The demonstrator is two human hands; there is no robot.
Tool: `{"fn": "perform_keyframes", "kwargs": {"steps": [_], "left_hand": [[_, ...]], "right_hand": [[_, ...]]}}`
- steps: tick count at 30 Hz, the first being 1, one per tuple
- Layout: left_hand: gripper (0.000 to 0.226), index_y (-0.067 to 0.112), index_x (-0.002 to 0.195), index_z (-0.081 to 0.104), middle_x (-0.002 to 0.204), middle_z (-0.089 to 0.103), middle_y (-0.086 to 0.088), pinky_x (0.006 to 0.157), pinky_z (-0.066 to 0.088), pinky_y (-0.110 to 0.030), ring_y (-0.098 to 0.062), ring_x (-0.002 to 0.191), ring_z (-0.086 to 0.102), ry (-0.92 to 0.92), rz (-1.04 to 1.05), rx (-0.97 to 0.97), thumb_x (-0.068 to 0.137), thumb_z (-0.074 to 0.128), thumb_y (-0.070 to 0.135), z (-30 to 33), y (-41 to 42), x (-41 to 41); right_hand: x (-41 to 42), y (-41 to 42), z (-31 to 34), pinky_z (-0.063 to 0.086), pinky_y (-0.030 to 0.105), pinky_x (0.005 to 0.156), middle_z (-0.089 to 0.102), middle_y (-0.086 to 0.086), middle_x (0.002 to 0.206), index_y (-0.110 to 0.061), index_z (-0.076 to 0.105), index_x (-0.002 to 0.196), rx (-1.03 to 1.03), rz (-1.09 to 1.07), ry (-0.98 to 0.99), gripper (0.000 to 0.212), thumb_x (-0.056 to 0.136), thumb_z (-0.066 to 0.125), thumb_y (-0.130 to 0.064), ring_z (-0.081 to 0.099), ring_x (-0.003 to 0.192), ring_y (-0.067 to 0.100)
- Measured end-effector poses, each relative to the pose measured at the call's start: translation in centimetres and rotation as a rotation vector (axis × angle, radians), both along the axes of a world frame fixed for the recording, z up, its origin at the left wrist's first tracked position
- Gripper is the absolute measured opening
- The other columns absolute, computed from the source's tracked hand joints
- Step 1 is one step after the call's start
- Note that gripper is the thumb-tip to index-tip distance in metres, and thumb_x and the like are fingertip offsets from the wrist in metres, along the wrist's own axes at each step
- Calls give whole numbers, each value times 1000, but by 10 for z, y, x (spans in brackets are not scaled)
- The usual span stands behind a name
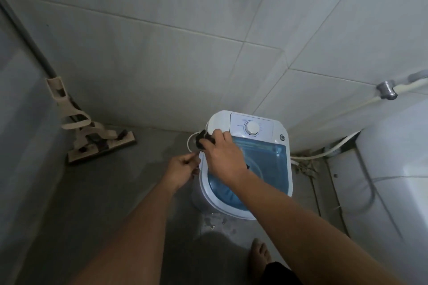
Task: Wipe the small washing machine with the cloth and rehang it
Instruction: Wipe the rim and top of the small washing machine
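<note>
2 hands [183,169] [223,155] | R grip: dark cloth [203,140] | on washer [246,164] top-left

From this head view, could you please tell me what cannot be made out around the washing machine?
- Dark cloth: mostly hidden under the right hand.
- Left hand: its grip is curled, contents unclear.
- Dial markings: too small.
- Mop handle: cut off at the left edge.

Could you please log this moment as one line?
right hand: dark cloth on washing machine top-left corner | left hand: closed beside machine
</note>
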State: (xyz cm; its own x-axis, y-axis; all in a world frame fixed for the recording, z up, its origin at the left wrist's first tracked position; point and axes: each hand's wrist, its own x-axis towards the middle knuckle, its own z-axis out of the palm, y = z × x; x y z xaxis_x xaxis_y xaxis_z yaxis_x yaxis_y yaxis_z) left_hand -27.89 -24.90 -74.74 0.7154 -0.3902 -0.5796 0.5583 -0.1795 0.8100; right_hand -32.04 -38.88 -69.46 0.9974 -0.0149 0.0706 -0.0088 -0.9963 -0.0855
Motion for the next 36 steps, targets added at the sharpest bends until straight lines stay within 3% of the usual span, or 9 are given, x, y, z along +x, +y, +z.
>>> {"fn": "perform_keyframes", "kwargs": {"steps": [2, 9, 12, 15, 17, 21, 26, 31, 36], "left_hand": [[17, 21, 99, 75, 69, 75, 7, 55, 52, -20, -9, 60, 64, 25, 26, -15, 95, 61, 13, 2, -1, 0], [35, 21, 128, 67, 86, 63, -13, 73, 55, -34, -22, 78, 53, 49, 7, -23, 96, 59, 10, 4, -3, 2], [35, 19, 128, 66, 96, 71, -15, 85, 57, -42, -25, 84, 61, 68, 6, -32, 96, 60, 9, 2, -2, 2], [35, 19, 129, 64, 95, 69, -14, 72, 58, -31, -25, 82, 59, 59, 0, -14, 96, 58, 9, 9, -2, 2], [35, 18, 130, 64, 93, 67, -14, 65, 57, -26, -23, 76, 58, 55, 4, -3, 97, 58, 10, 12, -4, 1], [33, 21, 128, 66, 97, 69, -12, 62, 55, -26, -19, 72, 62, 56, -21, 24, 96, 59, 14, 11, -2, 2], [36, 22, 130, 64, 100, 70, -10, 74, 59, -28, -20, 83, 61, 37, -29, 28, 96, 59, 13, 10, -2, 2], [36, 24, 130, 65, 109, 72, -16, 94, 55, -45, -23, 89, 63, 38, -52, 45, 96, 60, 15, 7, -3, 3], [36, 24, 130, 65, 105, 71, -13, 92, 56, -42, -23, 89, 63, 24, -46, 68, 96, 60, 16, 10, -4, 3]], "right_hand": [[-29, 5, -1, 52, 41, 58, 51, 13, 107, -20, 62, 124, 46, 44, 26, 40, 84, 67, -18, 49, 96, 34], [-108, 1, 23, 51, 39, 68, 46, 6, 115, -29, 54, 136, 106, 513, 248, 40, 96, 60, -29, 48, 103, 25], [-79, -22, 30, 55, 41, 73, 50, 8, 114, -26, 59, 135, 215, 206, 47, 36, 99, 55, -32, 50, 102, 25], [-38, -36, 26, 57, 49, 73, 51, 11, 115, -21, 63, 129, 188, -104, -11, 31, 100, 57, -27, 52, 104, 31], [-30, -25, 18, 57, 50, 72, 51, 14, 114, -20, 65, 127, 168, -104, 22, 31, 97, 60, -22, 51, 104, 35], [-62, -4, 8, 50, 39, 60, 50, 11, 106, -24, 64, 126, 73, 207, 32, 35, 91, 64, -23, 51, 96, 32], [-130, -11, 15, 53, 40, 71, 50, 7, 112, -29, 63, 127, 52, 627, 254, 38, 90, 66, -25, 49, 104, 28], [-168, -77, 25, 55, 39, 82, 53, 2, 108, -24, 66, 130, 387, -135, -85, 34, 97, 63, -28, 55, 98, 19], [-208, -81, -8, 56, 45, 82, 49, 3, 100, -17, 70, 124, 460, -701, -271, 31, 93, 69, -16, 55, 88, 21]]}}
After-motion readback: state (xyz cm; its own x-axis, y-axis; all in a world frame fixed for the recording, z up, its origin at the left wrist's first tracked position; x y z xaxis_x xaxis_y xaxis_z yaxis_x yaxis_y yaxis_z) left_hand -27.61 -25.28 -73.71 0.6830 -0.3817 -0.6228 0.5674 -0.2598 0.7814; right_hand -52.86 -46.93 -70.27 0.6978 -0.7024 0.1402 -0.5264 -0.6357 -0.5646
